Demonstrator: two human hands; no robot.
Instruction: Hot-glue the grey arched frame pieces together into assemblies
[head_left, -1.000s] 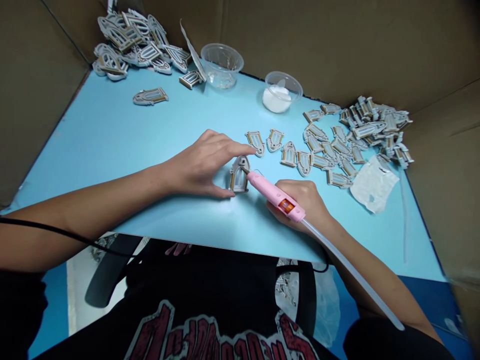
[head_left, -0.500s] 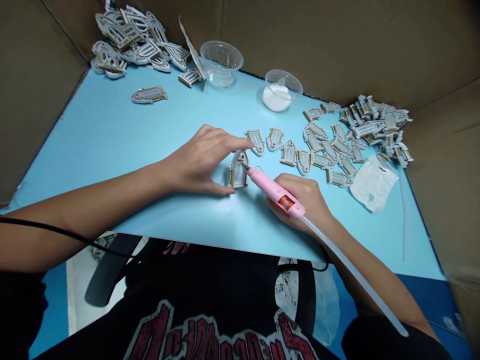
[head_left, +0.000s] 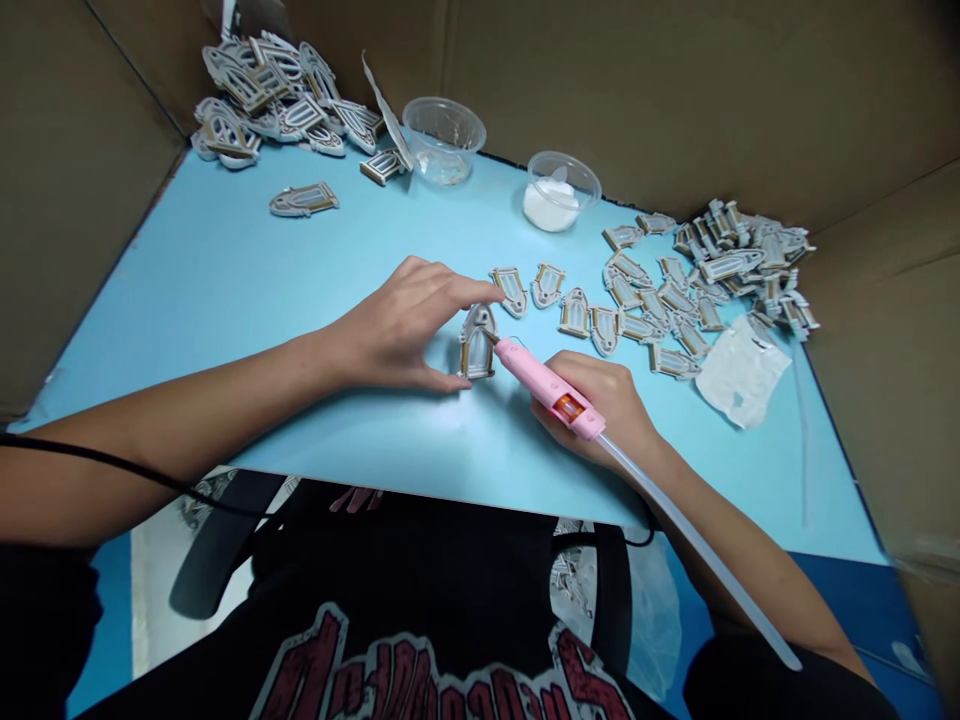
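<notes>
My left hand [head_left: 401, 325] grips a small arched window-shaped piece [head_left: 477, 350] at its two ends, forefinger at the arched top and thumb at the base. The piece is white-grey with gold-brown sides and rests on the blue tabletop. Wrapped in my right hand [head_left: 619, 400] is a pink hot glue gun [head_left: 534, 374]. Its metal nozzle points left and meets the piece, or lies just over it, near the upper middle. A long translucent glue stick [head_left: 709, 555] sticks out of the gun's rear over my right forearm.
Similar pieces are heaped at the back left [head_left: 277, 95] and the right [head_left: 750, 255], with several lying loose between. Two clear plastic cups stand at the back, one [head_left: 444, 135] with clear scraps, another [head_left: 551, 200] with white material. A torn white sheet [head_left: 742, 370] lies right. Cardboard walls surround the table.
The camera view has shifted slightly. Both hands, the arched piece and the glue gun keep nearly the same positions, with the nozzle still at the piece.
</notes>
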